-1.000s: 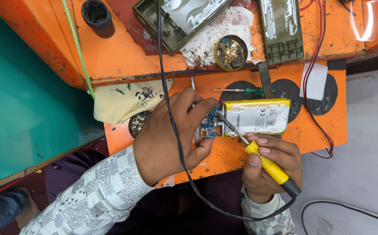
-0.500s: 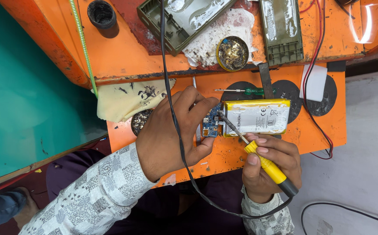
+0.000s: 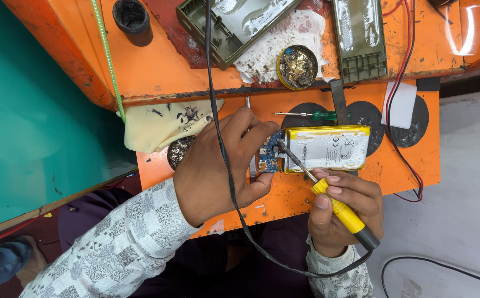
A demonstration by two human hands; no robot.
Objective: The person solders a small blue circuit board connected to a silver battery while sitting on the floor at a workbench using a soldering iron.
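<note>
A small blue circuit board [image 3: 269, 154] was pinched by the left hand [image 3: 223, 165] on the orange tabletop [image 3: 405, 160]. A yellow-handled soldering iron [image 3: 333, 204] was gripped in the closed right hand [image 3: 345, 212], its tip at the board. Touching the board lay a flat silver battery pack [image 3: 328, 148], yellow-edged, with a white label.

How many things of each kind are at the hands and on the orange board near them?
Soldering iron, held in the right hand: 1
Blue circuit board, under the left hand fingers: 1
Flat battery pack: 1
Green-handled screwdriver: 1
Round tin: 1
Total: 5
</note>
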